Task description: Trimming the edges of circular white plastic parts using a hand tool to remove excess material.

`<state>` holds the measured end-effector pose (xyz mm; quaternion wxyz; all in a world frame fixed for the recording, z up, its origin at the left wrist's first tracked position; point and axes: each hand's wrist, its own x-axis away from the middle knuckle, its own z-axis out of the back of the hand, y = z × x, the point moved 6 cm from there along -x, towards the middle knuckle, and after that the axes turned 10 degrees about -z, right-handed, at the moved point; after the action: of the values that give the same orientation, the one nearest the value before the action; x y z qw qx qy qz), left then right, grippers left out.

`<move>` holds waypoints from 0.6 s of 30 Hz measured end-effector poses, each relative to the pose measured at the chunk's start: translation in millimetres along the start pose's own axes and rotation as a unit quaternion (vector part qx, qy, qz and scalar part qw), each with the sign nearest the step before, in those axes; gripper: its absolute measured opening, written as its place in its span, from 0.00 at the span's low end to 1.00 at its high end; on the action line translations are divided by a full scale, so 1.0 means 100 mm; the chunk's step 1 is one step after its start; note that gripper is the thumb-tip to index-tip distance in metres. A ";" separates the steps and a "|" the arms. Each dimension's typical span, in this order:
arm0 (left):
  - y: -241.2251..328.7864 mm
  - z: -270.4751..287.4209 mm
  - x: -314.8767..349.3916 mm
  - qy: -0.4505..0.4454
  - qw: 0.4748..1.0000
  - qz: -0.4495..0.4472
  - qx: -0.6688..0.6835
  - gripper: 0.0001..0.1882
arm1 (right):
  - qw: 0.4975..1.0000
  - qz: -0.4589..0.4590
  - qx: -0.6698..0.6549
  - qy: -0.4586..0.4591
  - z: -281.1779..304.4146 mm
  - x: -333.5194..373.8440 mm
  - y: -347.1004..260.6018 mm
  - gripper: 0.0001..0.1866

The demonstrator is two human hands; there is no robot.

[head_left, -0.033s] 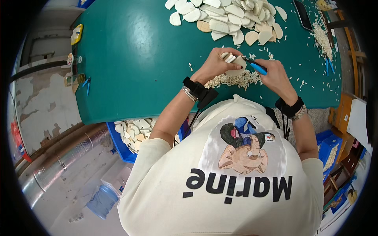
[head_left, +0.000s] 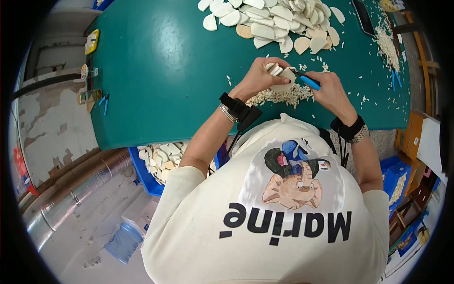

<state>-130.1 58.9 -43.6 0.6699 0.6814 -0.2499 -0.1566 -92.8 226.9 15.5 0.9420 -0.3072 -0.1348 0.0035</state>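
My left hand is closed round a small stack of pale, flat rounded pieces, with the thumb pressed on the front one. In my right hand is a pair of pliers with blue-and-black handles. The tool's dark jaws point left and meet the upper right edge of the held pieces; whether they touch is too small to tell. Just below both hands lies a heap of small cream-coloured bits on the green table. Beyond them is a large pile of similar pale half-round pieces.
A phone lies at the far right, near more scattered bits and blue-handled pliers. On the left edge are a glass jar and another pair of pliers. A blue crate of pale pieces stands below the table's front edge.
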 end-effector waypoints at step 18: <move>-0.10 -0.06 -0.10 -0.045 0.996 -0.035 -0.063 0.14 | 0.849 -0.208 -0.430 -0.228 -0.62 -0.34 0.32 0.18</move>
<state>-133.9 69.0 -54.4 0.6937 0.6382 -0.2455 -0.2261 -106.9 213.8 -59.9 0.6372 -0.6370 -0.3943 -0.1809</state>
